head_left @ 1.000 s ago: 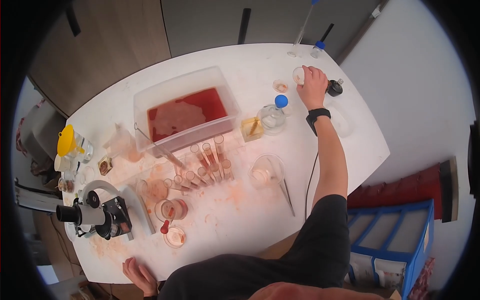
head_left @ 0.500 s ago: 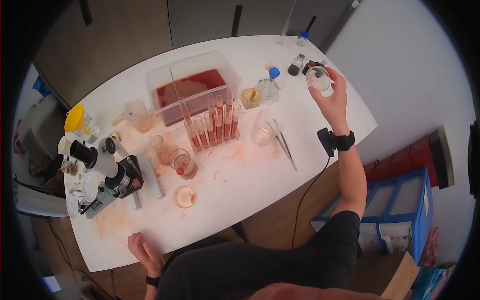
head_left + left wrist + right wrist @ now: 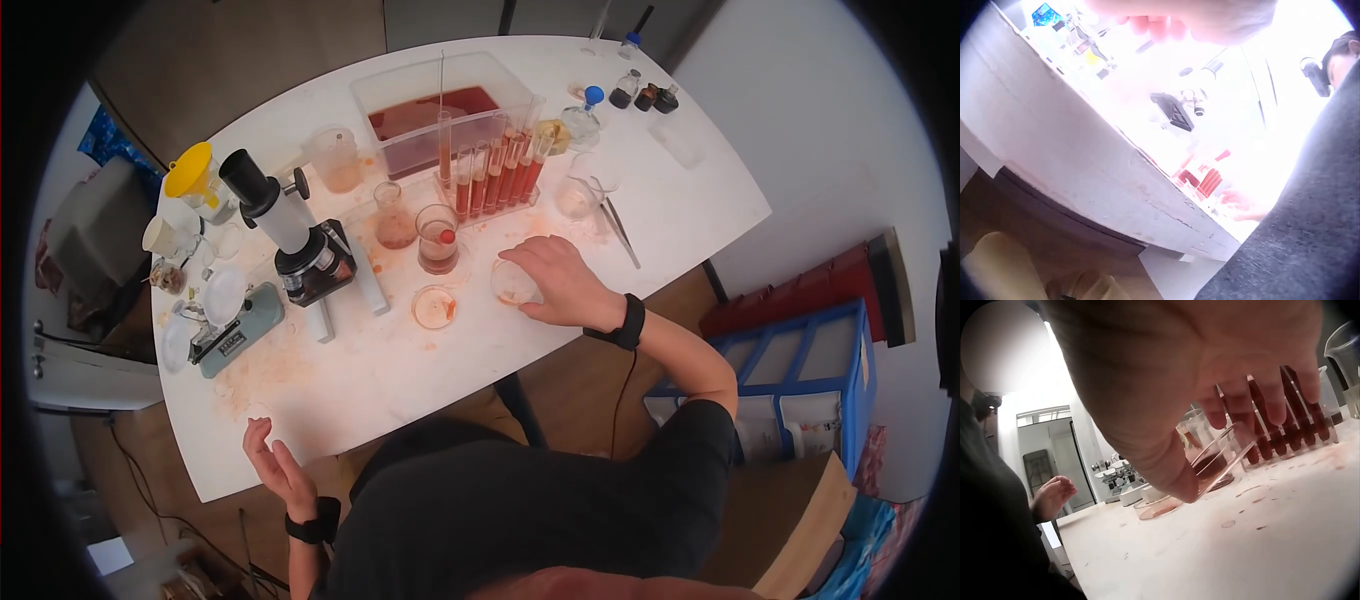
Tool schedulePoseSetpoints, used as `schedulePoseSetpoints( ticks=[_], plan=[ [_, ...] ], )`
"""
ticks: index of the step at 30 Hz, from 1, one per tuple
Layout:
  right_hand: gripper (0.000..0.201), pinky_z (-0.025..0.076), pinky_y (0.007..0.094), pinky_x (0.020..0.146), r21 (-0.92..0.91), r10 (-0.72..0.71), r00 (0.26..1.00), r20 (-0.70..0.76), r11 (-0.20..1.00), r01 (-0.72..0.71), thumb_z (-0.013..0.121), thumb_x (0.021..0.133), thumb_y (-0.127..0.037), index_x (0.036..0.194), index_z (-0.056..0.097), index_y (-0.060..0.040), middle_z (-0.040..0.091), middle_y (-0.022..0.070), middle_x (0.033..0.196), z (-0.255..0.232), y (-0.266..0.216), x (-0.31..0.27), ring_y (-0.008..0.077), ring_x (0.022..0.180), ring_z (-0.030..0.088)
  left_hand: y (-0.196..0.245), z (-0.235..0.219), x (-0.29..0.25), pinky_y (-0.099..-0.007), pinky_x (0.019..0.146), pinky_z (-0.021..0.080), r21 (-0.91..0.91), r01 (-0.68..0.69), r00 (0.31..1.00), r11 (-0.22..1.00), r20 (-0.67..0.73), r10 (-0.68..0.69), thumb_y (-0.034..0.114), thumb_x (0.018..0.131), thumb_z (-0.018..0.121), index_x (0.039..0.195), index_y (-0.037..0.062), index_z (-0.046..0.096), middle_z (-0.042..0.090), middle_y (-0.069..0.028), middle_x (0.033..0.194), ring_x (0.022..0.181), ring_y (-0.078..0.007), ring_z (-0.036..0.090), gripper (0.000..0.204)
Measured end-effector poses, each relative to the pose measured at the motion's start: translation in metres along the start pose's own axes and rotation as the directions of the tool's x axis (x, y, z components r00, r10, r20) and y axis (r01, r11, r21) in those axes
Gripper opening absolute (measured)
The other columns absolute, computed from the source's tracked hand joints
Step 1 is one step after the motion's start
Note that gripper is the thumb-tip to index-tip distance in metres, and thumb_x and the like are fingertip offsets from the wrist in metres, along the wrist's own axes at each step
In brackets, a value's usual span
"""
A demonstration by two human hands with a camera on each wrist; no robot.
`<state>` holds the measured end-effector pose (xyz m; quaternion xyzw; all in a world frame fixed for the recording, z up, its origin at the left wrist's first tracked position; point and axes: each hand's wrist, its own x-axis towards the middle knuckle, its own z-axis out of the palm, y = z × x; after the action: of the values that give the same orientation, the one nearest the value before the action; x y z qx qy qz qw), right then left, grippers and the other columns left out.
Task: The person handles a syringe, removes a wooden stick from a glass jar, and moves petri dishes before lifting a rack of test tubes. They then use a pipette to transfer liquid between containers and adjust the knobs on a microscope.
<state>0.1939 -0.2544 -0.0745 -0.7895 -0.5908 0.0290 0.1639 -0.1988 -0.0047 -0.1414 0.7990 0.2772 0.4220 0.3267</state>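
Observation:
My right hand (image 3: 560,285) holds a clear petri dish (image 3: 508,284) by its rim, between thumb and fingers, low over the table. In the right wrist view the dish (image 3: 1232,464) is tilted, the thumb along its lower side. Left of it a second petri dish (image 3: 434,307) with an orange-red bit inside rests on the table. Just behind stands a glass beaker (image 3: 437,250) of reddish liquid with a red bulb showing in it. My left hand (image 3: 275,462) is off the front edge at the left, fingers loosely bent, with nothing in it.
A rack of test tubes (image 3: 500,180) with red liquid stands behind the dishes, before a plastic tub (image 3: 450,75). The microscope (image 3: 300,240) and a balance (image 3: 235,330) are at the left. Tweezers (image 3: 620,232) lie at the right; dark bottles (image 3: 645,98) stand at the far right.
My right hand has brought the petri dish from the far right corner to the front middle, next to the other dish. The left hand has stayed near the front edge. The head view has shifted.

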Motion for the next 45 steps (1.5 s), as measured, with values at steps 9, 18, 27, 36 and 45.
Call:
schedulePoseSetpoints(
  ticks=[9,18,27,36,45],
  plan=[
    [0.064,0.033,0.0456,0.104,0.027,-0.102,0.995,-0.013,0.994,0.102,0.075,0.07,-0.016,0.129,0.052,-0.0094,0.055,0.0116,0.122,0.02,-0.013,0.015,0.0293,0.122,0.046,0.003,0.01,-0.005,-0.0571,0.112,0.027,0.181,-0.234,0.967,0.955,0.149,0.209,-0.005,0.084,0.047,0.112,0.0001,0.053,0.054,-0.0158,0.115,0.113,-0.0332,0.049,0.029],
    [0.044,0.047,0.0408,0.09,-0.108,0.08,0.782,-0.619,0.977,-0.185,0.074,0.074,-0.011,0.115,0.059,-0.0044,0.06,0.0149,0.115,-0.099,0.083,-0.009,0.0349,0.107,0.056,-0.005,0.029,-0.001,-0.0599,0.112,0.024,0.33,-0.286,0.942,0.899,0.27,0.201,0.0,0.085,0.049,0.115,-0.0005,0.051,0.052,-0.0167,0.116,0.113,-0.0366,0.047,0.031],
    [0.045,0.051,0.0433,0.09,-0.175,0.48,0.787,-0.387,0.8,-0.574,0.074,0.075,-0.014,0.119,0.062,-0.009,0.062,0.0127,0.118,-0.093,0.295,0.032,0.0335,0.107,0.06,-0.019,0.033,-0.006,-0.0611,0.112,0.022,0.452,-0.246,0.956,0.858,0.257,0.139,0.01,0.09,0.047,0.124,-0.0036,0.045,0.048,-0.0203,0.123,0.119,-0.0403,0.042,0.037],
    [0.071,0.046,0.0402,0.101,-0.229,0.58,0.81,-0.093,0.779,-0.584,0.078,0.065,-0.014,0.131,0.053,-0.012,0.055,0.0143,0.13,-0.081,0.36,0.117,0.0332,0.12,0.053,-0.013,0.035,-0.01,-0.0594,0.112,0.022,0.563,-0.121,0.975,0.818,0.22,-0.008,0.018,0.091,0.048,0.127,-0.0061,0.044,0.047,-0.0219,0.124,0.123,-0.0446,0.039,0.043],
    [0.081,0.045,0.0391,0.103,0.069,0.723,0.691,-0.027,0.691,-0.72,0.077,0.065,-0.016,0.139,0.044,-0.0122,0.054,0.0165,0.132,-0.077,0.386,0.12,0.0325,0.123,0.051,-0.008,0.036,-0.009,-0.0565,0.109,0.025,0.576,-0.057,0.975,0.816,0.209,-0.079,0.019,0.091,0.049,0.126,-0.0066,0.044,0.047,-0.0246,0.125,0.124,-0.0464,0.038,0.043]
  ],
)
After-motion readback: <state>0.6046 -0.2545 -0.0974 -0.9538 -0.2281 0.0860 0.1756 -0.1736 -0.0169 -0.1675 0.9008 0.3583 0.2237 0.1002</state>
